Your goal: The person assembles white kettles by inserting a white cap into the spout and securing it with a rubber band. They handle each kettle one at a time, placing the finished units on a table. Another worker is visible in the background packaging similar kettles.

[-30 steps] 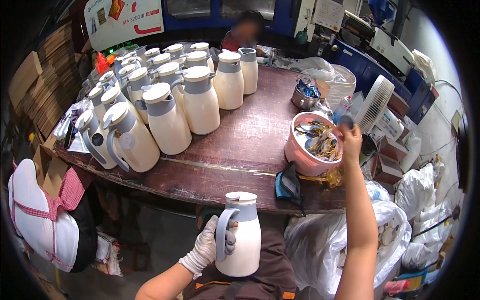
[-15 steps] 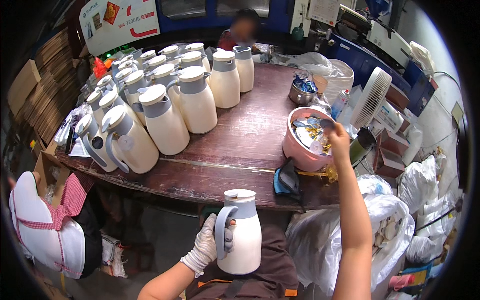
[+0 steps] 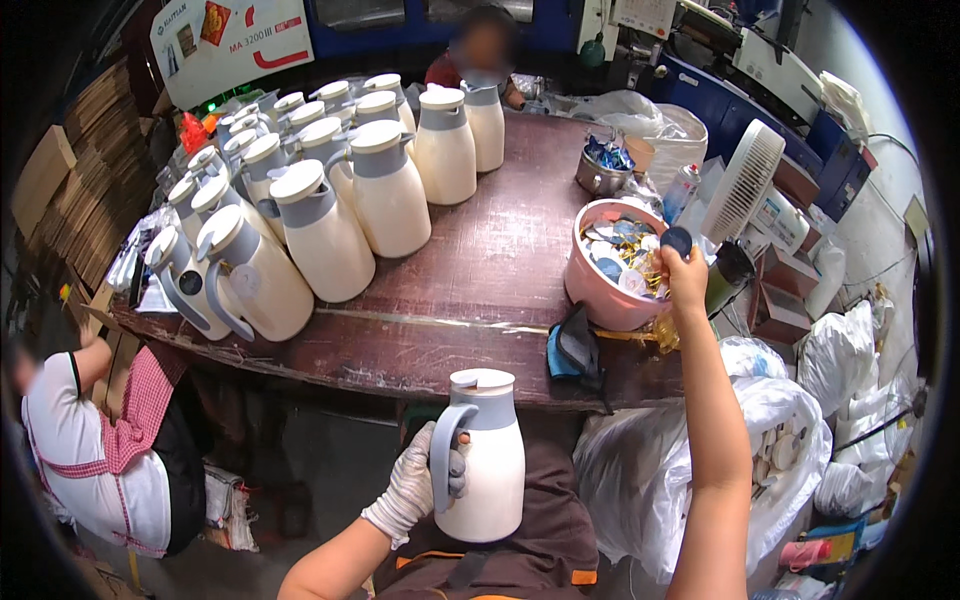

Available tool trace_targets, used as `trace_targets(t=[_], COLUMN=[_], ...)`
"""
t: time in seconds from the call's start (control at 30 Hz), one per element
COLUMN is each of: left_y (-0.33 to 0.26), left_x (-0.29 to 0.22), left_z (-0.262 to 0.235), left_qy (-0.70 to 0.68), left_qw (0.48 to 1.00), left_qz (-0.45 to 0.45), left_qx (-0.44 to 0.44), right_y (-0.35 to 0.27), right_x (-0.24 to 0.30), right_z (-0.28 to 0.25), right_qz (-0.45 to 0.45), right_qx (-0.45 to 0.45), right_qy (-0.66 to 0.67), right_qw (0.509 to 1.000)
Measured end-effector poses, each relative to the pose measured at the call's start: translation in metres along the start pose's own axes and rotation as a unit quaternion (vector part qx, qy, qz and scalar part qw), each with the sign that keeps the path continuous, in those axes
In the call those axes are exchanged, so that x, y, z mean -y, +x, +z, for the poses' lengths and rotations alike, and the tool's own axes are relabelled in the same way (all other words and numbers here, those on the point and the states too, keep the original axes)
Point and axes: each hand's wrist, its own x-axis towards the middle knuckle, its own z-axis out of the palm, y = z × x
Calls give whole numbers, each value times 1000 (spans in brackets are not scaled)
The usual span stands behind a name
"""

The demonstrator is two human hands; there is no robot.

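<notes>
In my lap stands a cream insulated jug with a grey neck and a cream lid, upright or nearly so. My left hand, in a white glove with grey fingertips, is closed around its grey handle. At the table's right side my bare right hand pinches a dark round tag by its lower edge. That hand is over the right rim of a pink bucket. White, grey and dark round tags with gold strings fill the bucket.
Several similar jugs crowd the table's left half. A metal pot, a blue pouch, a spray can and a white fan are on the right. Plastic bags stand below. One co-worker bends at left; another is across the table.
My right hand has moved slightly right with the dark tag, which now shows its flat face. The left-hand co-worker has shifted, and an arm now shows. My left hand keeps hold of the jug.
</notes>
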Motion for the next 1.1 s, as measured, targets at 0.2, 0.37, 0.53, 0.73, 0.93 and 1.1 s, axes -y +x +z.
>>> trace_targets(t=[0.2, 0.37, 0.53, 0.73, 0.93, 1.1], left_y=[-2, 3, 10, 8, 5, -7], left_x=[-2, -5, -1, -17, 3, 9], left_z=[9, -6, -32, -28, -23, -4], left_qy=[8, 23, 157, 274, 56, -70], left_qw=[1000, 1000, 976, 957, 987, 956], left_qz=[-17, 8, 143, 96, 136, 260], left_qx=[-4, 1, -38, 29, -68, -119], right_y=[-11, -76, -211, -265, -264, -251], right_x=[31, 46, 65, 46, 44, 49], right_z=[7, 25, 53, 89, 75, 57], right_qz=[-48, -32, 232, 264, 314, 436], right_qx=[47, 101, 448, 555, 543, 553], right_qy=[24, 44, -60, -92, -28, 244], right_qw=[997, 993, 861, 784, 778, 666])
